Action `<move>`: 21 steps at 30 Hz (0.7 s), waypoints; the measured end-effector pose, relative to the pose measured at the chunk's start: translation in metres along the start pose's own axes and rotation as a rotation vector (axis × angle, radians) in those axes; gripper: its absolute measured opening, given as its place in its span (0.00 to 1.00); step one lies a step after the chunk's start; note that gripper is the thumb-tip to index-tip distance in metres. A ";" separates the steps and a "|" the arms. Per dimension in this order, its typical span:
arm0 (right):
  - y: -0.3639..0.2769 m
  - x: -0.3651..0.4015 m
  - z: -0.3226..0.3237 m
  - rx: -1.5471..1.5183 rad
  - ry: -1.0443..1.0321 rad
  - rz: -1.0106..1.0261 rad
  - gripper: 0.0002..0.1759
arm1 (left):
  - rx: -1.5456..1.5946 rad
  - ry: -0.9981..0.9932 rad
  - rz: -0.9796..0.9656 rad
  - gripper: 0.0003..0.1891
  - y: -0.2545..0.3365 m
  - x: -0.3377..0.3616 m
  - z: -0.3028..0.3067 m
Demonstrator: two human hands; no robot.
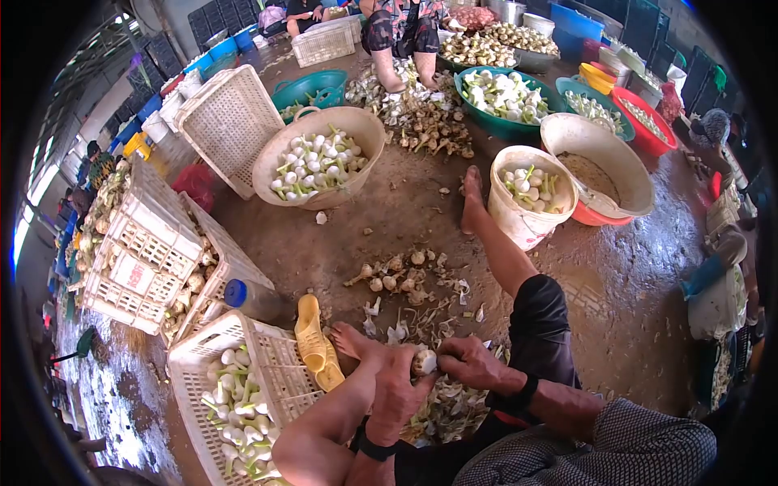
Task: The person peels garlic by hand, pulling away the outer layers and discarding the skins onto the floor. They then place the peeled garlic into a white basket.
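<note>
My left hand (399, 389) has its fingers closed around a garlic bulb (423, 363), in front of my bare knee at the lower middle. From the right, my right hand (472, 362) meets the bulb with its fingers pressed together at the bulb's edge; whether it holds a bit of skin is too small to tell. The bulb shows a pale, partly bared side. Loose peelings (454, 405) lie on the floor below my hands. Past them is a small heap of unpeeled bulbs (397, 274).
Peeled bulbs fill a crate (185, 356) at lower left, a round basin (374, 146) and a bucket (494, 194). Yellow sandals (309, 332) and a blue-capped jar (258, 298) are beside the crate. A seated person's legs (387, 69) are across the floor.
</note>
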State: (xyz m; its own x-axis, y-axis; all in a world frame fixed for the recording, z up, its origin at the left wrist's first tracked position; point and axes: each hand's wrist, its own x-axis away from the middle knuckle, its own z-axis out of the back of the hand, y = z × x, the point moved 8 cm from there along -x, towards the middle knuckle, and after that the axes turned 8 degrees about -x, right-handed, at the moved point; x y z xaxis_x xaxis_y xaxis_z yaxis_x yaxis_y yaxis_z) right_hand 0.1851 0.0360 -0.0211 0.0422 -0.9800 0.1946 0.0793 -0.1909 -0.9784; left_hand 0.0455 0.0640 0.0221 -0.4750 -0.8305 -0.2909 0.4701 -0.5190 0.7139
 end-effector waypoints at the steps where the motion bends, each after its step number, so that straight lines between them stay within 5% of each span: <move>1: 0.004 0.000 0.000 0.000 0.001 0.000 0.11 | 0.018 -0.016 0.002 0.24 0.000 0.000 -0.002; 8: 0.022 -0.001 0.001 0.113 0.008 0.032 0.12 | 0.203 -0.061 0.110 0.25 -0.006 0.003 0.001; 10: 0.051 0.002 0.001 0.150 0.003 0.046 0.12 | 0.749 -0.100 0.436 0.25 -0.012 0.006 0.001; 12: 0.083 0.014 -0.017 0.426 -0.189 0.051 0.12 | 0.733 -0.062 0.389 0.25 -0.022 0.004 0.009; 15: 0.100 0.038 -0.046 0.694 -0.498 0.085 0.13 | 1.121 0.094 0.404 0.26 -0.042 0.008 0.013; 19: 0.063 0.026 -0.039 0.593 -0.306 0.186 0.13 | 1.286 0.077 0.417 0.28 -0.033 0.008 0.018; 21: 0.023 0.014 -0.016 0.071 -0.099 0.117 0.15 | 1.317 -0.002 0.384 0.30 -0.026 0.005 0.015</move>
State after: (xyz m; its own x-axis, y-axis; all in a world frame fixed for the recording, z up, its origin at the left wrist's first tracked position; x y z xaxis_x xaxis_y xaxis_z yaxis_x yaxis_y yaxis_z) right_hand 0.1720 0.0168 -0.0422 0.1527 -0.9842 0.0893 0.1380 -0.0682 -0.9881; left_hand 0.0198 0.0761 0.0114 -0.4784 -0.8760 0.0607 -0.4756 0.3166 0.8207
